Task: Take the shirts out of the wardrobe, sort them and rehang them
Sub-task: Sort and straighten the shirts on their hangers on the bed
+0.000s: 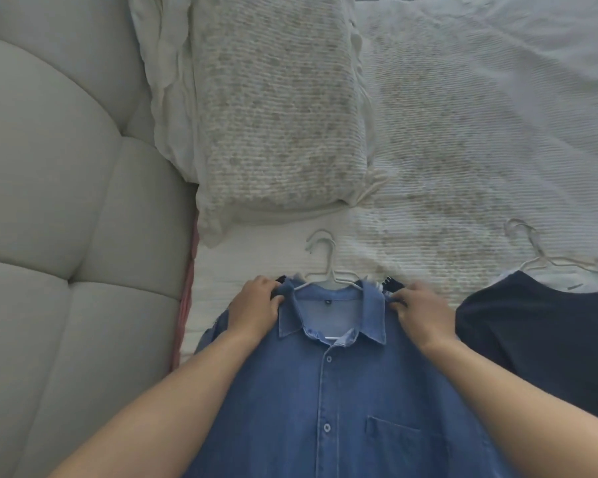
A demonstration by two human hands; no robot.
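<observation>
Blue denim button-up shirt (332, 391) on white wire hanger (325, 270) lies flat on bed (463, 150). 2 grips, left hand (256, 305) and right hand (422, 312), clamped on its shoulders. Risk: hanger between grips slipping out the collar if tugged unevenly.

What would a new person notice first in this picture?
First, the blue denim shirt on a white hanger, spread on the bed at bottom centre, with the left hand and right hand gripping its shoulders. Next, a dark shirt lies to its right and a pillow above.
</observation>
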